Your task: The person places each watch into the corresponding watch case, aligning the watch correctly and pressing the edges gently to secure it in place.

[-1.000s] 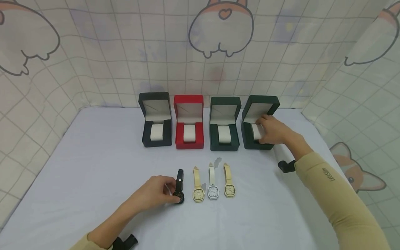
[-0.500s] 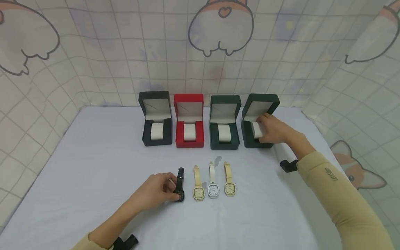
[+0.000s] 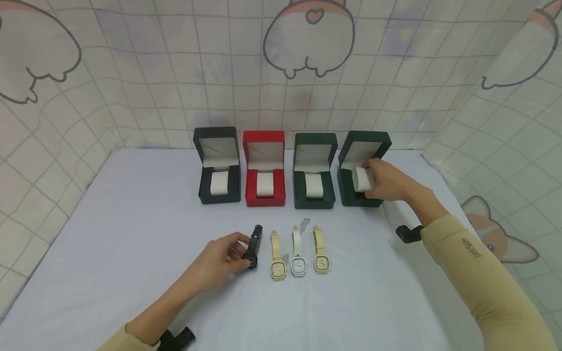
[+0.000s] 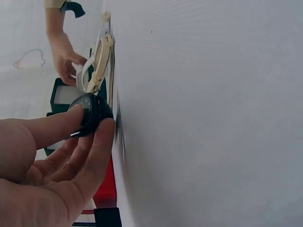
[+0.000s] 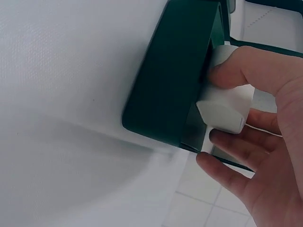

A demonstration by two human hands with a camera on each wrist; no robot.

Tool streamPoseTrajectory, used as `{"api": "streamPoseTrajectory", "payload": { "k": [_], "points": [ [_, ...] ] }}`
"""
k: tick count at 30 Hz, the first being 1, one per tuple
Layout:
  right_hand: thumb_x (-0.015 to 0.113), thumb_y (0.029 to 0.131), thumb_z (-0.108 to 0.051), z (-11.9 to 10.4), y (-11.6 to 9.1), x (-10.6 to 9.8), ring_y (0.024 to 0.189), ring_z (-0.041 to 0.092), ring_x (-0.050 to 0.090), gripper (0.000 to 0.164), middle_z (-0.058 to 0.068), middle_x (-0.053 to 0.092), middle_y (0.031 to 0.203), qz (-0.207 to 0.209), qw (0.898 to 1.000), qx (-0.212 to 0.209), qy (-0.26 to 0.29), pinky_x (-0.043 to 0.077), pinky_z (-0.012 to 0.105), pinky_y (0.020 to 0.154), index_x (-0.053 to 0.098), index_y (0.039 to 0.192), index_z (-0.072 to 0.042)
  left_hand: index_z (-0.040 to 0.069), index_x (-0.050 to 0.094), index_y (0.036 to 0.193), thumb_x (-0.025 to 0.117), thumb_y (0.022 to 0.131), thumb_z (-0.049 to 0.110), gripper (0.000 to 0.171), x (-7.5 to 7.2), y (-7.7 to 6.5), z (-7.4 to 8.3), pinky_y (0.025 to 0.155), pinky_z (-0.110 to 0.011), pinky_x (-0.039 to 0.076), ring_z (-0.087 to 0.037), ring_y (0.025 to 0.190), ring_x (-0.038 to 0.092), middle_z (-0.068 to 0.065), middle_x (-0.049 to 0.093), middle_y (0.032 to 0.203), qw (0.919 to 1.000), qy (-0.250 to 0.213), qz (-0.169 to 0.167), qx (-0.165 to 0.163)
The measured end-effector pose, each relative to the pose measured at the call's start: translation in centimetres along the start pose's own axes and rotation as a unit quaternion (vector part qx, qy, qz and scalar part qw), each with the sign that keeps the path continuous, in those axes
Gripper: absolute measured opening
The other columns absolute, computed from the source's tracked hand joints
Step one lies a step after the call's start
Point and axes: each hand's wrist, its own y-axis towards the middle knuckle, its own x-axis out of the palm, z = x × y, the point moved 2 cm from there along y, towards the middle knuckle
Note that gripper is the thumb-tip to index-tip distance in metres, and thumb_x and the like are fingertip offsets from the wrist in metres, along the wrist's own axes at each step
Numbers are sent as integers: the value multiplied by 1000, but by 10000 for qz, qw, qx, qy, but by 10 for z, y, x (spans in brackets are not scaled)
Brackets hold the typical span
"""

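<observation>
A black wristwatch (image 3: 253, 246) is pinched between the thumb and fingers of my left hand (image 3: 221, 258), its strap tilting up and away. In the left wrist view the thumb presses on the dark watch (image 4: 90, 113) from one side. My right hand (image 3: 388, 180) grips a white watch cushion (image 3: 362, 179) at the open green box (image 3: 351, 195) on the far right. The right wrist view shows the cushion (image 5: 229, 101) partly raised out of the green box (image 5: 175, 71), thumb on one side and fingers on the other.
Beside the black watch lie two gold watches (image 3: 278, 268) (image 3: 322, 263) and a silver-white watch (image 3: 298, 265). Further left along the back stand an open green box (image 3: 313, 202), a red box (image 3: 265, 201) and a dark box (image 3: 219, 199), each with a white cushion inside.
My left hand has lifted the black watch slightly away from me, and its strap now leans right. My right hand has raised the white cushion partway from the far-right box.
</observation>
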Motion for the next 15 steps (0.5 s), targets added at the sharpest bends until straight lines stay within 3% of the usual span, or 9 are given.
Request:
{"api": "streamPoseTrajectory", "payload": {
  "k": [15],
  "points": [
    [80, 84, -20, 5, -8, -2, 112, 41, 53, 67, 26, 51, 129, 593, 9971, -42, 481, 52, 58, 90, 48, 137, 7, 4, 62, 132, 73, 92, -1, 42, -1, 12, 5, 73, -28, 58, -19, 92, 66, -5, 68, 101, 9981, -594, 30, 179]
  ]
}}
